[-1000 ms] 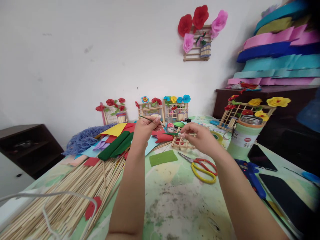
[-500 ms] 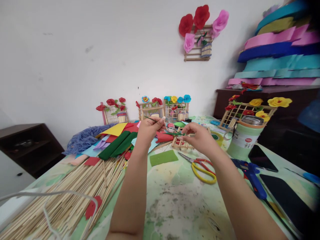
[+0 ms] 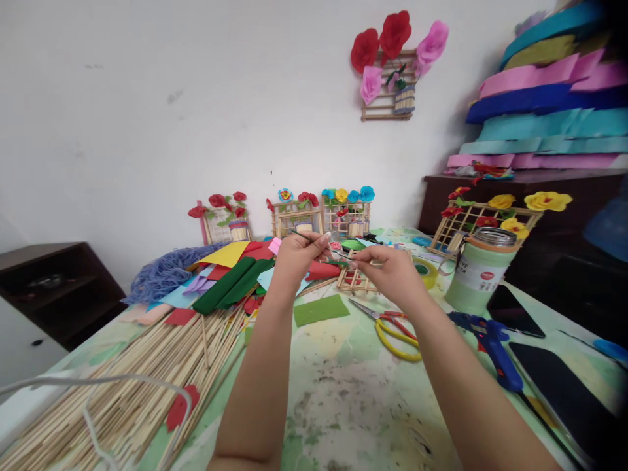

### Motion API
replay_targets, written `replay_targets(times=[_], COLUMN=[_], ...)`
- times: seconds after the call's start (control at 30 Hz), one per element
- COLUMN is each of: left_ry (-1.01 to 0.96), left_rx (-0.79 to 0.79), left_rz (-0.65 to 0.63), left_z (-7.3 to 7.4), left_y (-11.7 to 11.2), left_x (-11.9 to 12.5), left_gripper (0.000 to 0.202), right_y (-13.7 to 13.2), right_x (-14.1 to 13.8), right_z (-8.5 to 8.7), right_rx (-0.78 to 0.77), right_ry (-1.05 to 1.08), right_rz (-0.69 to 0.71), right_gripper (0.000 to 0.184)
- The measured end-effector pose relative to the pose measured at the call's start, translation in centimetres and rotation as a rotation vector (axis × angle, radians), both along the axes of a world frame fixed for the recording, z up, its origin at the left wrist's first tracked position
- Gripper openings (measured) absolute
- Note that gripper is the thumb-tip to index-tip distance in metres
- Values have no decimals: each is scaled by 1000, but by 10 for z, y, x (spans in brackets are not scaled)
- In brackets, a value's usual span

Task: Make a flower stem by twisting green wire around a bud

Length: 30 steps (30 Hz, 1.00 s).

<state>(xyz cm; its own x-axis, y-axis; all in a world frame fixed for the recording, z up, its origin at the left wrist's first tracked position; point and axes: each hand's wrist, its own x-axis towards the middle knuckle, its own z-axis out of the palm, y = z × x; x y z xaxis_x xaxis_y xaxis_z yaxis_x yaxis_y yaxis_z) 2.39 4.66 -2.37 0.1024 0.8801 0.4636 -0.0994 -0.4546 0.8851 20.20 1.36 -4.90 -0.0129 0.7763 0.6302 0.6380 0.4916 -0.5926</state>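
Note:
My left hand (image 3: 298, 256) and my right hand (image 3: 388, 267) are raised over the far middle of the table, fingers pinched. A thin dark green stem (image 3: 339, 254) runs between them, its other end poking out behind my left hand. My left fingertips grip it near its middle and my right fingertips pinch its right end. Behind and below my hands lies a small lattice of sticks (image 3: 366, 285). Nearer to me are an olive-green paper rectangle (image 3: 321, 310) and scissors with red and yellow handles (image 3: 400, 343).
Bundled thin wooden sticks (image 3: 112, 386) cover the left, with coloured paper (image 3: 228, 254) and blue yarn (image 3: 169, 271) behind. At right stand a green bottle (image 3: 481, 275), a blue glue gun (image 3: 498, 347) and phones (image 3: 559, 386). Stick frames with paper flowers (image 3: 346, 212) line the wall.
My right hand has moved slightly left and down, its fingers now closed on the stem's right end. My left hand has shifted a little toward the right, still gripping the stem.

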Motion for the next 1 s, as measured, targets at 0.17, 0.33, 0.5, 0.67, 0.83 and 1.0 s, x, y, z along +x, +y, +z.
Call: replay_targets(times=[0.17,0.33,0.5,0.67,0.83,1.0], left_ry=[-5,6,-17,-21,-12,-10], left_rx=[19,24,19,8,11,0], left_rz=[48,79,79,80,79,103], left_z=[-3,-2,1,2,2,2], left_y=[4,6,5,3,3,5], left_x=[1,-5,-12,-12,-12,-16], left_gripper=[37,38,37,38,39,39], right_y=[1,1,6,7,8,11], right_x=[-2,5,17,16,15,17], right_z=[-1,-1,-2,0,-2,-4], right_rx=[117,-48,-82,-94,-146,-32], right_ry=[-31,-16,-163,-143,-167,-168], right_rz=[49,95,154,144,247,210], right_gripper=[10,24,24,24,27,24])
